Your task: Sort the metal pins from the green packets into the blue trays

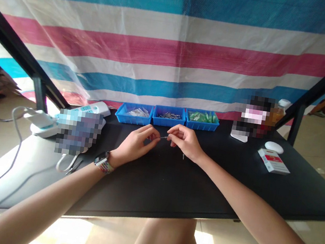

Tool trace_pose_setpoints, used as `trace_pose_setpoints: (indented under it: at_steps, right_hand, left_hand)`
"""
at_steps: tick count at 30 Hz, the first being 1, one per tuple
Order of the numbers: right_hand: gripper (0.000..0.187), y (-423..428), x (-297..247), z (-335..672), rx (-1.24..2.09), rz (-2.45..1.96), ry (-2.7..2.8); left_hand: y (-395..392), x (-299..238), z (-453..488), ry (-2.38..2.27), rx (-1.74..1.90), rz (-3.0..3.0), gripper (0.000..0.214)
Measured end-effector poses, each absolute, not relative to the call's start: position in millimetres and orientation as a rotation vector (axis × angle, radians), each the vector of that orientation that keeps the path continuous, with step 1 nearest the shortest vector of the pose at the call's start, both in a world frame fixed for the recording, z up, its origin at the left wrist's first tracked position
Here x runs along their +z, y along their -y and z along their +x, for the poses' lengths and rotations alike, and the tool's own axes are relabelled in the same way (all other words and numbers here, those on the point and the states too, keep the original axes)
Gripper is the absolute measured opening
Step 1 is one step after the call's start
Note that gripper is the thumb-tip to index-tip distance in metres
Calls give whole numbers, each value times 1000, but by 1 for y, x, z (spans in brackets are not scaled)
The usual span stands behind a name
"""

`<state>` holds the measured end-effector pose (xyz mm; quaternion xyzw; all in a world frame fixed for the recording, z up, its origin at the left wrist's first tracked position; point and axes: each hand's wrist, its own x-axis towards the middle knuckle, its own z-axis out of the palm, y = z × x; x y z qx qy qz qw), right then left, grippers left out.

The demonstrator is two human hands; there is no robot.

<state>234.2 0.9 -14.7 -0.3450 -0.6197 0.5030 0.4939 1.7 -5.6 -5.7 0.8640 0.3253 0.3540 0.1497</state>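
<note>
Over the black table, a thin metal piece [163, 137] spans the short gap between my two hands; it is too small to name exactly. My left hand [141, 141], with a watch on its wrist, pinches one end between thumb and fingers. The other end sits in the fingertips of my right hand [186, 142]. On the table just below my right hand is a small metal piece [183, 156]. Beyond the hands, a blue tray [168, 121] contains several thin metal pieces like screws or pins.
Left of it, another blue tray [133, 120] contains clear plastic pieces; a third blue tray [201, 125] at right has green ones. A power strip [47, 129] with cables lies left. At right are a white-and-red box [273, 161], a white rounded case [274, 147] and a bottle [281, 109].
</note>
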Motion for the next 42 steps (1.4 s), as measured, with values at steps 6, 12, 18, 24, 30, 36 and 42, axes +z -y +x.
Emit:
trace_pose_setpoints:
  at_steps: [6,12,18,24,30,36,42]
  right_hand:
    - [30,1,-13,235,1235,-847,1511]
    - [22,3,-10,235,1178,-866,1543]
    - [16,1,-9,238,1103,-867,1591]
    - [14,-9,7,248,671,-909,1473]
    - [6,-31,11,250,187,-1200,1546]
    - [18,-30,4,255,88,-1423,1837]
    - [28,13,16,259,335,-1666,2080]
  left_hand:
    - [6,-3,2,-1020,1020,2469,21]
    - [7,-1,2,-1007,983,2473,23]
    - [9,1,3,-1056,960,2452,25]
    - [11,0,3,-1079,927,2435,23]
    - [11,-1,3,-1055,867,2486,21]
    - [10,2,3,-1068,863,2505,19]
    - [11,2,4,-1057,821,2540,20]
